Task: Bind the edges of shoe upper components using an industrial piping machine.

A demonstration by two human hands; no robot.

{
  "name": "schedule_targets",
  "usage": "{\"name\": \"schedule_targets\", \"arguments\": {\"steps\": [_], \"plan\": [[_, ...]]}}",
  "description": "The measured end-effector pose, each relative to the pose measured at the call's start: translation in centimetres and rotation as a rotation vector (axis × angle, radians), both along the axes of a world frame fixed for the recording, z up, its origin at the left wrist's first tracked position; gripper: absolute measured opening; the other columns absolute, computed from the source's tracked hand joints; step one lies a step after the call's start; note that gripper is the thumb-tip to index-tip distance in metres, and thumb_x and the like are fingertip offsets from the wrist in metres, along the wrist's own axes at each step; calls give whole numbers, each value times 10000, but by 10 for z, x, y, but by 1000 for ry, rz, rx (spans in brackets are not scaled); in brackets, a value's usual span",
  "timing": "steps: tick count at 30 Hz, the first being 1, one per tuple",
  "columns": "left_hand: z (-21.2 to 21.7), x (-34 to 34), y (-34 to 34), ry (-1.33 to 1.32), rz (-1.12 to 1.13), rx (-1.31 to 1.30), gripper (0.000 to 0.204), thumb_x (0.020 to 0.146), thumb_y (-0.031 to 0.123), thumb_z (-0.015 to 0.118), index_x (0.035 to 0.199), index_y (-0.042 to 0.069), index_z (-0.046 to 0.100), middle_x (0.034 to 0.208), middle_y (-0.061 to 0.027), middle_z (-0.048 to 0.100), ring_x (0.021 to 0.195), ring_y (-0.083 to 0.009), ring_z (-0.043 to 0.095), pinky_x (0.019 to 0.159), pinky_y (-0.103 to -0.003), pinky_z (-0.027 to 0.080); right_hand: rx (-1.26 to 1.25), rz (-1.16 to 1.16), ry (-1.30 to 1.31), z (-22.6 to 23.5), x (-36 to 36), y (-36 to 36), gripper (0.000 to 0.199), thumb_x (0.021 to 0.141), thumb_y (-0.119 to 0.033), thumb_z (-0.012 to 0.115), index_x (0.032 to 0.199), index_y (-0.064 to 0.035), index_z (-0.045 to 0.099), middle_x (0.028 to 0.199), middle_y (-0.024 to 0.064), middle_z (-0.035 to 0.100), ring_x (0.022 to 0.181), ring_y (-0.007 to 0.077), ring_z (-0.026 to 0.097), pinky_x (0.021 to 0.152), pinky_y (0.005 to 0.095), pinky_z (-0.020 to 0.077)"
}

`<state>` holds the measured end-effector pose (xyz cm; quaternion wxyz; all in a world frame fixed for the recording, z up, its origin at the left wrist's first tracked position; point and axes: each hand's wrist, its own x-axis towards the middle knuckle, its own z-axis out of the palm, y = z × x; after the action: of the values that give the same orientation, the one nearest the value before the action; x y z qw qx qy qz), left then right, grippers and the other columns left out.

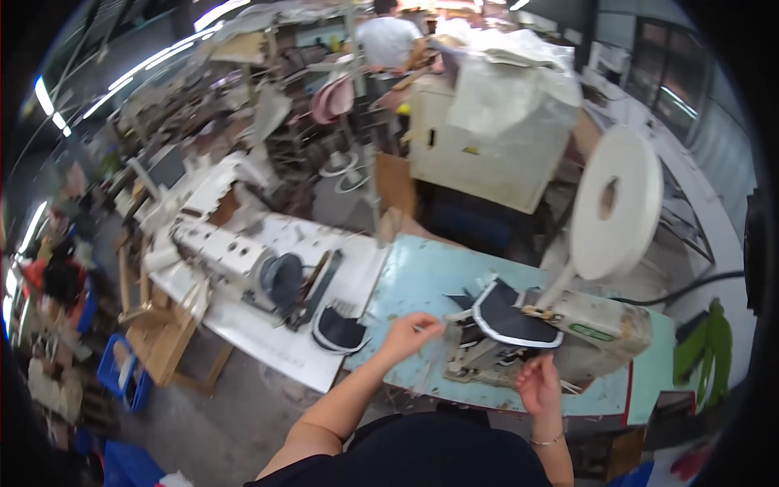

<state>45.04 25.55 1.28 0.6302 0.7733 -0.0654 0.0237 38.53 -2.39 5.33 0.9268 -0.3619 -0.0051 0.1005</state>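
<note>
Lap: dark cloth of the person's own clothing (442, 454) fills the lower edge, both bare forearms rising from it.
Right hand (539, 386): held just below the front of the machine, fingers loosely curled; whether it pinches anything I cannot tell, as nothing shows between the fingertips.
Left hand (410, 332): raised over the pale blue worktable (422, 280), fingertips pinched together as if on a fine thread or an edge; what they grip is too small to make out.
Workpiece: a dark fabric shoe-upper panel with white edge binding (510, 318) lies on the bed of the cream-coloured binding machine (596, 329), between the two hands and touching neither clearly.
Tape supply: a large white roll of binding tape (614, 203) stands above the machine, to its right.
Nearby: a second dark panel (338, 333) rests on the white table to the left, beside a white sewing machine (235, 256).
Handling advice: steadying the panel from both sides and keeping its curved edge flat against the machine's guide would likely help; fingers are best kept clear of the feed.
Background: another person in a light shirt (388, 36) stands far off.
</note>
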Motion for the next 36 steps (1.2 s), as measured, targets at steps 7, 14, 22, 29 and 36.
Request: {"name": "schedule_targets", "arguments": {"steps": [7, 14, 22, 29, 36], "plan": [[-115, -13, 131, 110, 993, 928, 347, 646, 283, 690, 923, 101, 587, 1070, -118, 477, 991, -326, 450, 808, -452, 356, -254, 207, 249, -24, -4, 33, 170, 865, -199, 511, 817, -40, 545, 715, 56, 576, 641, 152, 568, 594, 269, 475], [-118, -14, 130, -388, 939, 819, 114, 672, 176, 659, 658, 88, 589, 714, -77, 543, 730, -273, 512, 647, -386, 387, -415, 263, 192, -20, -9, 45, 182, 861, -198, 525, 842, -21, 564, 748, 53, 579, 671, 121, 554, 622, 250, 468], [61, -61, -29, -923, 190, 13, 179, 617, 49, 711, 733, 71, 576, 712, -65, 538, 759, -257, 543, 690, -342, 425, -794, 168, -190, 35, -22, 81, 267, 770, -126, 636, 1015, -35, 580, 812, 14, 587, 727, 80, 540, 571, 211, 455], [105, -28, -34, 107, -305, -372, 328, 728, 124, 667, 1006, 18, 528, 960, -53, 561, 855, -106, 539, 742, -234, 441, -646, 126, -143, 88, -10, 30, 289, 728, -80, 658, 983, 37, 586, 903, 51, 618, 802, 116, 570, 732, 246, 459], [121, 5, -61, -3, -166, -279, 136, 753, 63, 638, 846, 19, 548, 772, -40, 596, 690, -76, 553, 600, -199, 455, -85, -29, 100, 63, 11, 11, 233, 836, -126, 535, 986, 52, 544, 930, 112, 609, 829, 180, 603, 747, 290, 492]]}}
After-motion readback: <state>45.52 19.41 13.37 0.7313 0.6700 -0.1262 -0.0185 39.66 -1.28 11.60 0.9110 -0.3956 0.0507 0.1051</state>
